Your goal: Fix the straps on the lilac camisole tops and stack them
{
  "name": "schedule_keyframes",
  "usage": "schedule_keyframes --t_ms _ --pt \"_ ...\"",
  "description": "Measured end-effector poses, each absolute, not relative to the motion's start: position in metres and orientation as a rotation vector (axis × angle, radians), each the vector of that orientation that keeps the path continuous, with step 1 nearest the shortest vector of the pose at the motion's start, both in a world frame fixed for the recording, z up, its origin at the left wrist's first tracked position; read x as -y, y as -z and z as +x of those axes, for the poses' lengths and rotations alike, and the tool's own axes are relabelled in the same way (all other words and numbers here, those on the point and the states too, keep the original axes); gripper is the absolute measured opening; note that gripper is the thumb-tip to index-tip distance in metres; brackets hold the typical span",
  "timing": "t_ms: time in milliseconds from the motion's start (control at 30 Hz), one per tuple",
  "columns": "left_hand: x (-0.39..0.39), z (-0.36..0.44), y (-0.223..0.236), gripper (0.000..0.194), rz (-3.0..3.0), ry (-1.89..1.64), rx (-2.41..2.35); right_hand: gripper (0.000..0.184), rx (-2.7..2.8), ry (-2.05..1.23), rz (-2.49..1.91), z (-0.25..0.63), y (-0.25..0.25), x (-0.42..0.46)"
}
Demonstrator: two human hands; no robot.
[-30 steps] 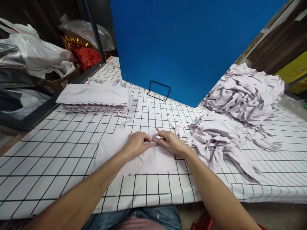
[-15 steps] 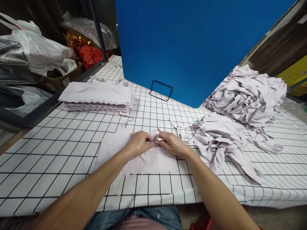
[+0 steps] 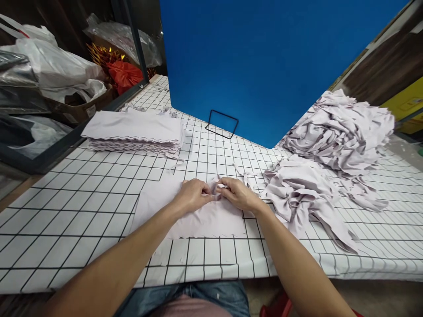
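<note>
A pale lilac fabric piece (image 3: 208,222) lies flat on the table in front of me, its far edge bunched up between my hands. My left hand (image 3: 192,195) pinches that edge, thumb against fingers. Close beside it, my right hand (image 3: 237,193) is closed on the same edge a little to the right. The fingertips of both hands nearly meet, and what exactly lies between them is partly hidden. Just right of my right hand lies a loose heap of the same fabric (image 3: 300,189), with thin strips reaching toward my fingers.
A neat stack of folded fabric pieces (image 3: 132,127) sits at the back left. At the far right rises a larger crumpled fabric pile (image 3: 340,132). A blue board (image 3: 257,66) stands behind a black wire frame (image 3: 222,124). The checked tablecloth (image 3: 82,211) covers the table; plastic bags (image 3: 62,61) lie left.
My right hand has shifted very slightly, its fingers curling over the bunched edge. My left hand stays nearly in place, and the fabric piece has not moved noticeably.
</note>
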State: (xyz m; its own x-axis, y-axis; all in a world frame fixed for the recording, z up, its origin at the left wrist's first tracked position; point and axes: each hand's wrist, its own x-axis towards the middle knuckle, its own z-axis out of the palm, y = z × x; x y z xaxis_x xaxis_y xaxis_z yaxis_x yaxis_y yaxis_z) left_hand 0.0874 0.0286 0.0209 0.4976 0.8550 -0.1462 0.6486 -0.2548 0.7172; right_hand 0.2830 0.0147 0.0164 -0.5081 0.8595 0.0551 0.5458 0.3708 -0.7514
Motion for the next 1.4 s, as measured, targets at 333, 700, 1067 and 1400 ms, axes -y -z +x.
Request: schedule_keyframes --t_ms 333,700,1067,1400 --pt "-0.0277 0.0856 -0.0213 0.023 1.978 -0.369 -1.218 0.013 2.288 -0.903 -1.273 0.2869 -0.0164 -0.0140" --pt "-0.0293 0.0850 -0.0203 0.021 2.020 -0.369 -1.209 0.013 2.324 -0.867 -1.272 0.2861 -0.0152 -0.0131" --pt "-0.0286 0.0845 -0.0199 0.022 1.982 -0.370 -1.215 0.010 2.326 -0.835 -1.305 0.2856 -0.0140 -0.0135" --pt "-0.0285 0.0862 -0.0221 0.020 2.007 -0.345 -1.244 0.010 2.335 -0.789 -1.289 0.2796 -0.0143 -0.0096"
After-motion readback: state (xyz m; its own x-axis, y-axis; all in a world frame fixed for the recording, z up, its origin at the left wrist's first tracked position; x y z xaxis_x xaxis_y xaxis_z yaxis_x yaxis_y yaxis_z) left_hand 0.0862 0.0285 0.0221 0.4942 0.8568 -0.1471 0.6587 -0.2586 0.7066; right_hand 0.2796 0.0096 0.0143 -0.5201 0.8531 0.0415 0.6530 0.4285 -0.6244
